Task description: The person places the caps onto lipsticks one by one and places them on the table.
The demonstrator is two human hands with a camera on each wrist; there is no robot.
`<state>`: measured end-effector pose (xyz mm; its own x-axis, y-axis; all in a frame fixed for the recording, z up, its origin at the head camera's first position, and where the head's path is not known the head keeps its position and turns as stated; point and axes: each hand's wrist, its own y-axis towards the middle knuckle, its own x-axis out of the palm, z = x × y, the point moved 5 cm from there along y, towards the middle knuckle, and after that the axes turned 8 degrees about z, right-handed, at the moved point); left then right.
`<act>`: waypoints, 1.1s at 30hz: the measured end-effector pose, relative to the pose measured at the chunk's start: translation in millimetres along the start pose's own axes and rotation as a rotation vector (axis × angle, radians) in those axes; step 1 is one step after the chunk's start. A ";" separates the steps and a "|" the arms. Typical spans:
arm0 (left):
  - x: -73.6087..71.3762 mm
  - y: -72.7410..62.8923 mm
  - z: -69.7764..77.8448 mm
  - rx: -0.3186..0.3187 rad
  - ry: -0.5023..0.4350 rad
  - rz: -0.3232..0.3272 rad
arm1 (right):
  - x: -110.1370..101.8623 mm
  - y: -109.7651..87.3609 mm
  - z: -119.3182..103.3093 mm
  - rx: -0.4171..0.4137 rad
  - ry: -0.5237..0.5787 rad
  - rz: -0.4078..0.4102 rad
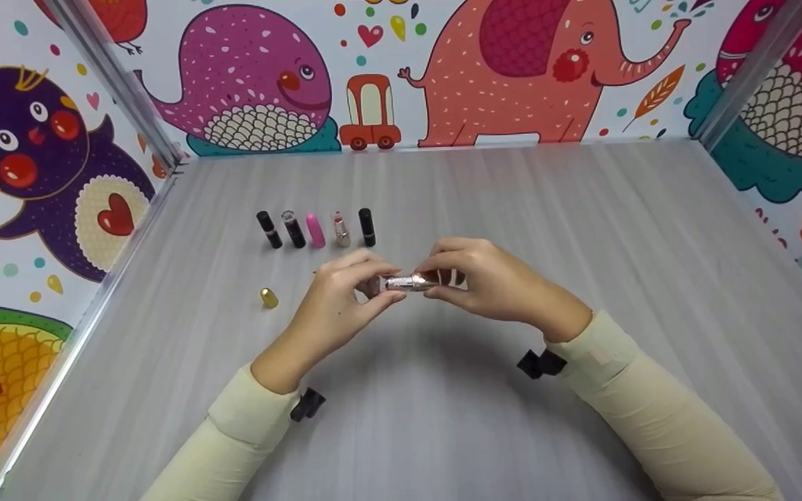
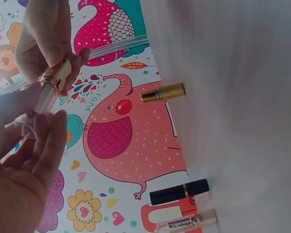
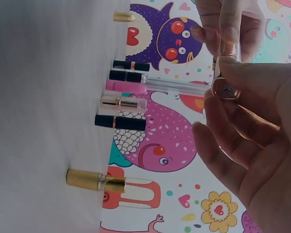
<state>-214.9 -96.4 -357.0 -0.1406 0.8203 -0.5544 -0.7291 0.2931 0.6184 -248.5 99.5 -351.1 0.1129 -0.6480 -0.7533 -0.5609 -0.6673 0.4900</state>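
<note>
A lipstick tube (image 1: 402, 282) with a clear section and a shiny rose-gold end lies sideways between both hands, held above the table. My left hand (image 1: 338, 296) grips the clear end between thumb and fingers. At the other end, my right hand (image 1: 495, 282) pinches the rose-gold part. The left wrist view shows the tube (image 2: 49, 92) slanting from one hand to the other. In the right wrist view its round end (image 3: 226, 90), bearing a small emblem, faces the camera.
Beyond the hands stands a row of lipsticks: black ones, a pink one (image 1: 315, 231), a clear and rose-gold one (image 1: 340, 229). A gold cap (image 1: 269, 298) is left of the left hand. A gold lipstick (image 3: 87, 179), hidden in the head view, stands on the grey table (image 1: 199, 348).
</note>
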 end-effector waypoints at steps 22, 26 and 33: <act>-4.2 2.2 -8.7 -0.233 -0.297 0.082 | -2.7 -1.3 6.7 0.071 0.020 0.004; -5.7 2.7 -9.7 -0.224 -0.280 0.105 | -7.8 -1.6 13.6 0.115 -0.067 -0.007; -7.8 4.8 -8.6 -0.136 -0.156 0.132 | -25.1 -3.7 32.5 0.198 -0.240 0.010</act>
<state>-223.1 -105.6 -354.6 -0.1432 0.9163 -0.3741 -0.7959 0.1180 0.5938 -275.9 130.2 -348.3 -0.0769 -0.5336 -0.8422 -0.7127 -0.5613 0.4207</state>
